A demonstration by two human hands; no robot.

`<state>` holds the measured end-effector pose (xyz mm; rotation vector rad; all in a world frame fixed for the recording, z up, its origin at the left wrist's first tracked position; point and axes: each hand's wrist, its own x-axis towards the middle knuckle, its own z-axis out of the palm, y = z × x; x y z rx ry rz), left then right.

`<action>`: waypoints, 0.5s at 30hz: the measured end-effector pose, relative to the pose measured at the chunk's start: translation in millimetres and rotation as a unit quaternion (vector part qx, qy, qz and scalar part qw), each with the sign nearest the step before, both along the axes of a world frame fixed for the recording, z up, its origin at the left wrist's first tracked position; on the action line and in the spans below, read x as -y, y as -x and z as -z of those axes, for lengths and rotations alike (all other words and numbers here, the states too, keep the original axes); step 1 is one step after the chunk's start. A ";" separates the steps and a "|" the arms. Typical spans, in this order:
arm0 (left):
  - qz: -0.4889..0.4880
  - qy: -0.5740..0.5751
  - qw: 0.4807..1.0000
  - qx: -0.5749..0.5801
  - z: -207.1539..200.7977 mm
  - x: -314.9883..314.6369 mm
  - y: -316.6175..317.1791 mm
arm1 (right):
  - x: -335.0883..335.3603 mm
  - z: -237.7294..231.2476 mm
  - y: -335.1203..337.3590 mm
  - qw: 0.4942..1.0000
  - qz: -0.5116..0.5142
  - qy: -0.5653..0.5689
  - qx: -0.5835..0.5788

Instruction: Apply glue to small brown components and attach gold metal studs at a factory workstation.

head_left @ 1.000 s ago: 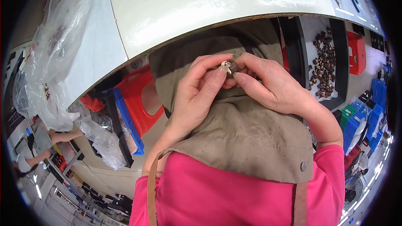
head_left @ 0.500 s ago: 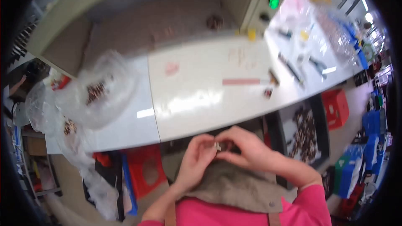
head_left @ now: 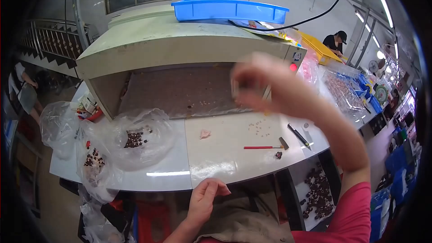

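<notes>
My right hand [head_left: 258, 83] is raised in front of the machine's wide opening, smeared by motion. Its fingers curl round a dark patch that I cannot make out. Low at the table's front edge is my left hand [head_left: 206, 200], thumb and fingers drawn together; whatever they may hold is hidden. Under the right forearm, a red-handled brush [head_left: 261, 147] lies on the white table [head_left: 216, 157]. Close to it are a small dark brown piece [head_left: 278, 155] and a black pen-like tool [head_left: 299, 136]. Several pale bits [head_left: 259, 128] are scattered behind the brush.
A cream machine [head_left: 180, 47] with a brownish belt [head_left: 166, 92] spans the back, a blue tray [head_left: 231, 11] on top. Clear plastic bags [head_left: 150, 150] with dark pieces stand left. A bin of dark pieces [head_left: 319, 193] is below right. Another person [head_left: 335, 42] works far right.
My right hand has left the left one and swung up and forward to the machine's opening. The left hand stays low. The view has tilted up, showing more of the machine.
</notes>
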<state>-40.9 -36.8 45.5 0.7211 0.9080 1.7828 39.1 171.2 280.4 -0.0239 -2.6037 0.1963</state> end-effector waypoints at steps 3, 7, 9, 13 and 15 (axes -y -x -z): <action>0.018 -0.016 0.999 -0.031 -12.2 -12.9 -0.3 | -57.6 -85.0 31.8 0.977 0.097 -0.150 -0.111; -0.020 -0.034 0.992 -0.121 -26.1 -19.7 8.9 | -88.5 -118.2 57.4 0.935 0.226 -0.143 -0.234; -0.051 -0.036 0.981 -0.183 -18.5 -28.8 18.9 | -92.0 -109.4 52.8 0.928 0.168 -0.110 -0.313; -0.140 -0.022 0.920 -0.366 -6.0 -27.6 52.6 | -45.3 -22.3 43.8 0.983 0.067 -0.009 -0.173; -0.152 -0.013 0.921 -0.359 8.1 -35.4 62.0 | -33.8 13.0 34.4 0.995 -0.002 0.045 -0.089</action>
